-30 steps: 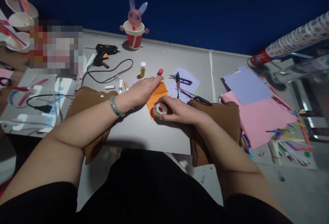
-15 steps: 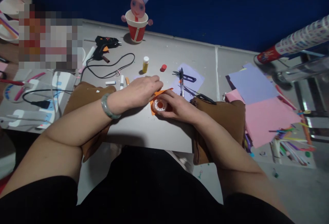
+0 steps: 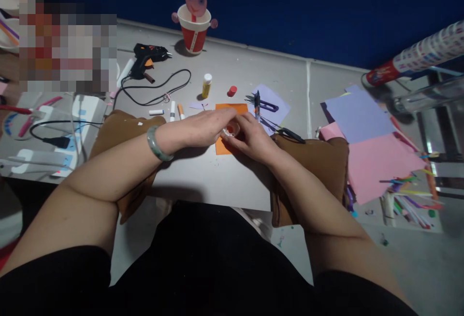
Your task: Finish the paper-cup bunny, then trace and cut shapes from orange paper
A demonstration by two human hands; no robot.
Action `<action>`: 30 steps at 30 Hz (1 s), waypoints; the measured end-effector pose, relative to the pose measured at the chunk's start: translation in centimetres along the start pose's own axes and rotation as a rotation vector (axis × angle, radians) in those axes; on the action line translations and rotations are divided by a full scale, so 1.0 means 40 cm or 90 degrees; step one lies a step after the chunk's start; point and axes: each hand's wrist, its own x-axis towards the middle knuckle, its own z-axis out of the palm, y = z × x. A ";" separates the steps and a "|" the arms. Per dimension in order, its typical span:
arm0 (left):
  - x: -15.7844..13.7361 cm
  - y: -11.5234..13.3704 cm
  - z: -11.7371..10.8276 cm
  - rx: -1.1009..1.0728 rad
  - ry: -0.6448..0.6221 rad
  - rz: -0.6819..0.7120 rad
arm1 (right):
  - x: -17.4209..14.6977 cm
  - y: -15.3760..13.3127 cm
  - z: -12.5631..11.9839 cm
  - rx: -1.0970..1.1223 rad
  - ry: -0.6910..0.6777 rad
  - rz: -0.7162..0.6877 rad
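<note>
Right hand (image 3: 253, 138) has a snug curl around what looks like a clear tape roll (image 3: 230, 133), thumb on the near side, fingers on the far side. The roll sits over the orange paper (image 3: 224, 147); can't tell if it's fully flat. Left hand (image 3: 208, 126) lies palm-down over the paper's left edge, fingertips up by the roll. Can't tell if it's pinching anything. My take: light, even pressure on the roll, left palm pinning the sheet, cause thin paper probably skids. Also mind the pen (image 3: 257, 105) near the right fingers, easy to nudge.
</note>
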 end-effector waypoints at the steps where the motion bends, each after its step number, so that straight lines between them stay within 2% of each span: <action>1: 0.001 -0.003 0.002 -0.001 -0.004 0.000 | 0.000 0.006 0.001 -0.006 0.008 0.002; 5: 0.006 -0.013 0.011 0.044 -0.025 -0.022 | -0.002 0.024 0.005 -0.007 0.028 -0.013; 8: 0.016 -0.023 0.013 0.107 -0.041 -0.022 | -0.006 0.027 -0.001 0.007 0.009 -0.045; 21: 0.039 -0.042 0.008 0.184 -0.037 0.047 | -0.010 0.021 -0.017 0.042 -0.044 -0.121; 30: 0.040 -0.055 0.011 0.230 -0.018 0.103 | -0.013 0.033 -0.024 0.049 -0.048 -0.117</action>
